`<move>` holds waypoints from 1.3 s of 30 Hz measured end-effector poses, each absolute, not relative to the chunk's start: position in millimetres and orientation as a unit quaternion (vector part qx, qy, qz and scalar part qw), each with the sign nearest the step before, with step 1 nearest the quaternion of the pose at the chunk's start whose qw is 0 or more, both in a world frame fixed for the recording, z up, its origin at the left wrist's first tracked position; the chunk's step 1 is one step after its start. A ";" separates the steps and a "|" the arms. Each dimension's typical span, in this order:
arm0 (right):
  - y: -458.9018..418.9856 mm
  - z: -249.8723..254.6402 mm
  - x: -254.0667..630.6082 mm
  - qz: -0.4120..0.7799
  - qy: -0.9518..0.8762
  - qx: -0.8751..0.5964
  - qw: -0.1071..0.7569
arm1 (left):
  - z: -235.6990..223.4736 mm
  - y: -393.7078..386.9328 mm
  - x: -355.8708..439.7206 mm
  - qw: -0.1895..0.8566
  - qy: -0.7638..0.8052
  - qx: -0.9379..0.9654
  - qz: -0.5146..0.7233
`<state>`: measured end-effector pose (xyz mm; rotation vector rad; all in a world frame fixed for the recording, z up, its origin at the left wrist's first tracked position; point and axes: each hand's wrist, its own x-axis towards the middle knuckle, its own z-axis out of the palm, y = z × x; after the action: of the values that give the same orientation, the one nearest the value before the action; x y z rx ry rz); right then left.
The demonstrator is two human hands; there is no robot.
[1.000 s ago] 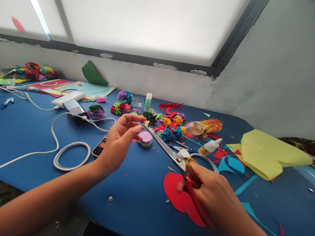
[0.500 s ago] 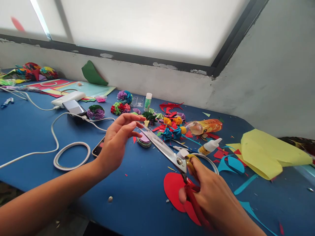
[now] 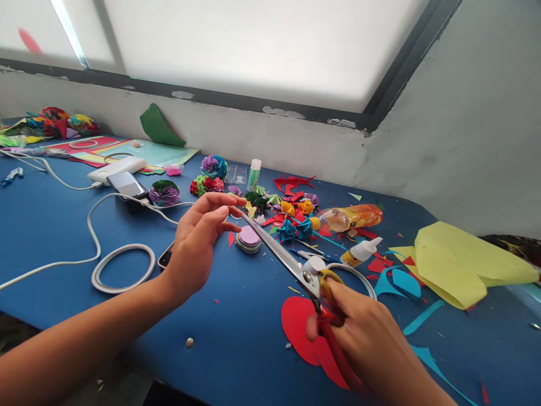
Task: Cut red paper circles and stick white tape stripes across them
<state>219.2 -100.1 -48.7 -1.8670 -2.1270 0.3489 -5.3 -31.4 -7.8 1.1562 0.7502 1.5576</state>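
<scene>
My right hand (image 3: 363,332) grips a pair of scissors (image 3: 283,254) by its red and yellow handles. The blades point up and to the left and look nearly closed. At their tip is my left hand (image 3: 203,237), its fingers curved and apart; whether they touch the blade is hard to tell. I make out nothing held in that hand. Red paper rounds (image 3: 300,332) lie on the blue table beneath the scissors. Just beyond the blades sits a small stack of round paper pieces (image 3: 249,238), lilac on top.
A tape roll (image 3: 124,292) and a phone (image 3: 165,258) lie left. Paper flowers (image 3: 304,228), a glue stick (image 3: 254,175), a plastic bottle (image 3: 350,218) and a glue bottle (image 3: 361,252) stand or lie farther back. Yellow paper (image 3: 460,265) is at right. White cables (image 3: 95,225) cross the left side.
The scissors have turned slightly and their blades look narrower. My left fingers have shifted a little down and left, still near the tip.
</scene>
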 end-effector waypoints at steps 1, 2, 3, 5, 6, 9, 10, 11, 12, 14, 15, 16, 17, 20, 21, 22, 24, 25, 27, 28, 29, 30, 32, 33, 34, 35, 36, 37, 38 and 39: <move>-100.5 -47.5 218.9 0.126 -0.735 -0.650 0.145 | -7.3 -31.4 -5.3 0.505 0.314 0.478 0.647; -100.6 -46.6 218.7 0.126 -0.731 -0.654 0.148 | -7.1 -31.3 -5.4 0.505 0.315 0.476 0.647; -100.3 -46.0 218.7 0.127 -0.729 -0.656 0.151 | -7.0 -31.2 -5.4 0.507 0.316 0.475 0.647; -99.0 -45.2 219.3 0.140 -0.727 -0.655 0.152 | -7.5 -30.5 -5.4 0.512 0.314 0.472 0.645; -98.2 -44.8 219.7 0.154 -0.728 -0.651 0.151 | -8.0 -29.9 -5.4 0.514 0.313 0.472 0.644; -96.5 -42.4 220.0 0.192 -0.724 -0.644 0.154 | -10.3 -27.7 -5.3 0.512 0.324 0.476 0.637; -96.3 -41.4 219.7 0.201 -0.718 -0.648 0.157 | -10.9 -27.0 -5.4 0.510 0.329 0.480 0.634; -96.1 -40.6 219.4 0.211 -0.712 -0.650 0.161 | -11.3 -26.4 -5.6 0.509 0.333 0.485 0.628; -95.9 -40.0 219.1 0.221 -0.706 -0.652 0.167 | -11.4 -26.1 -6.1 0.507 0.336 0.493 0.622; -94.9 -39.8 219.2 0.241 -0.699 -0.648 0.185 | -11.1 -26.2 -7.4 0.494 0.338 0.520 0.609; -94.0 -40.2 219.7 0.248 -0.697 -0.642 0.200 | -11.2 -26.8 -8.1 0.478 0.341 0.546 0.597; -92.7 -40.8 220.7 0.250 -0.696 -0.637 0.218 | -11.7 -27.6 -8.6 0.456 0.348 0.585 0.573; -91.2 -41.6 222.1 0.251 -0.693 -0.633 0.236 | -13.0 -28.7 -8.8 0.431 0.352 0.638 0.533; -86.2 -44.8 227.1 0.278 -0.679 -0.618 0.282 | -25.1 -32.2 -5.6 0.334 0.316 0.824 0.332; -84.6 -46.2 228.7 0.297 -0.670 -0.613 0.294 | -31.8 -33.1 -3.3 0.297 0.291 0.871 0.262; -83.1 -47.8 230.3 0.316 -0.661 -0.608 0.305 | -39.3 -33.7 -0.6 0.259 0.268 0.904 0.207; -80.2 -51.5 232.9 0.339 -0.646 -0.602 0.325 | -54.1 -33.6 5.1 0.201 0.249 0.938 0.134; -78.9 -53.2 233.9 0.343 -0.643 -0.599 0.332 | -60.0 -32.9 7.4 0.186 0.248 0.943 0.118; -76.5 -55.5 235.3 0.338 -0.646 -0.595 0.338 | -67.4 -31.0 10.2 0.177 0.253 0.945 0.110; -75.5 -55.9 235.6 0.332 -0.648 -0.596 0.339 | -69.0 -30.1 10.5 0.176 0.256 0.944 0.113; -74.6 -55.8 235.6 0.326 -0.649 -0.598 0.339 | -69.6 -29.5 10.3 0.175 0.259 0.942 0.118; -73.9 -55.2 235.3 0.319 -0.649 -0.601 0.340 | -69.7 -29.2 9.7 0.174 0.262 0.941 0.125; -72.5 -53.8 234.3 0.310 -0.645 -0.606 0.347 | -70.2 -29.4 8.0 0.173 0.271 0.936 0.141; -71.7 -53.2 233.8 0.307 -0.643 -0.607 0.353 | -70.8 -29.6 7.3 0.173 0.275 0.934 0.150; -70.8 -52.9 233.5 0.304 -0.641 -0.607 0.359 | -71.6 -29.5 6.9 0.173 0.280 0.931 0.159; -69.8 -52.8 233.3 0.302 -0.639 -0.606 0.365 | -72.2 -29.0 6.7 0.173 0.284 0.928 0.167; -68.7 -53.0 233.4 0.299 -0.637 -0.607 0.371 | -72.5 -27.8 6.9 0.171 0.287 0.926 0.174; -67.7 -53.4 233.8 0.295 -0.634 -0.607 0.376 | -72.2 -26.0 7.3 0.169 0.290 0.925 0.180; -66.7 -53.9 234.3 0.292 -0.632 -0.607 0.382 | -71.1 -23.6 8.0 0.166 0.292 0.924 0.184; -65.9 -54.4 235.0 0.289 -0.631 -0.607 0.387 | -69.3 -20.8 8.9 0.164 0.293 0.923 0.188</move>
<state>235.0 -65.9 -54.4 -1.5456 -1.6066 0.7356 8.9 -20.8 -69.3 2.6327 0.8344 0.5348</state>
